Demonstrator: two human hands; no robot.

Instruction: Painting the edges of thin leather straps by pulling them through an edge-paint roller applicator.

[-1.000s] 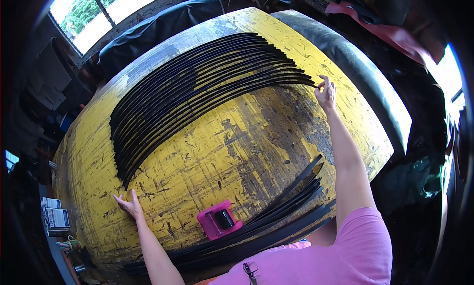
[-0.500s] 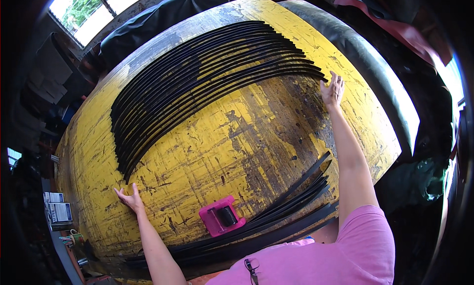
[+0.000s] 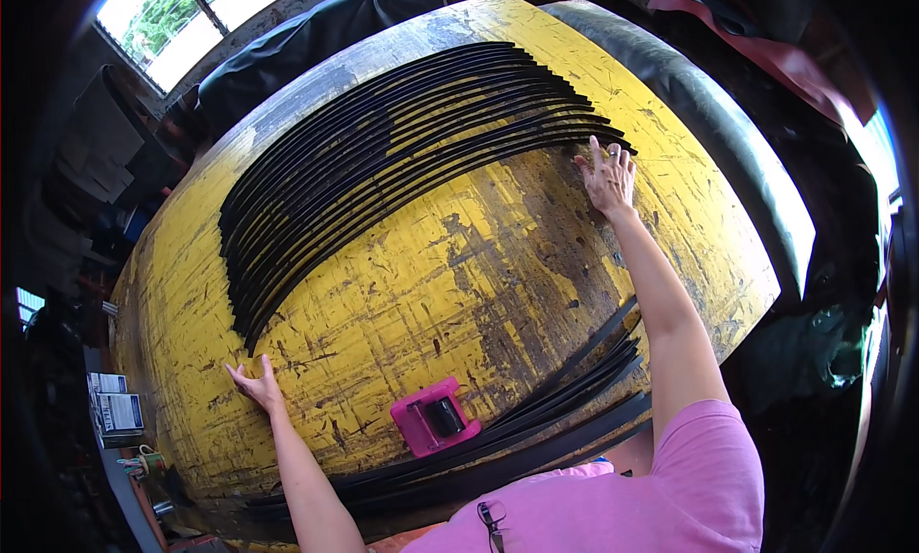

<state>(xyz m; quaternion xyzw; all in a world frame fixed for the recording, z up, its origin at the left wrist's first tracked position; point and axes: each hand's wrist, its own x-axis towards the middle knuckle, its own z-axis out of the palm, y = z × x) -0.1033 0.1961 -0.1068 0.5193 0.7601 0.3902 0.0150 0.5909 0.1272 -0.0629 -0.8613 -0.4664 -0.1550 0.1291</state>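
Observation:
A row of long, thin black strips (image 3: pixel 335 170) lies side by side across the scratched yellow tabletop (image 3: pixel 364 285). My right hand (image 3: pixel 606 178) has its fingers spread, with the fingertips on or just beside the nearest strip near its right end. My left hand (image 3: pixel 257 381) is open, thumb and fingers apart, just below the left end of that strip and holding nothing. A pink plastic block with a black cylinder (image 3: pixel 412 421) sits nearer my body. Beside it, a loose bunch of wider black strips (image 3: pixel 574 381) runs along the near side of the table.
A dark sheet (image 3: pixel 268 45) hangs beyond the far edge, below a window. A long grey sheet (image 3: pixel 689 122) lies along the right edge, with red material (image 3: pixel 728 45) behind it. Printed boxes (image 3: pixel 120 409) and small items stand on a ledge at the left.
My right hand was pinching the strip's end a second ago; it has since let go, spread its fingers and shifted left along the strip. My left hand has moved only slightly.

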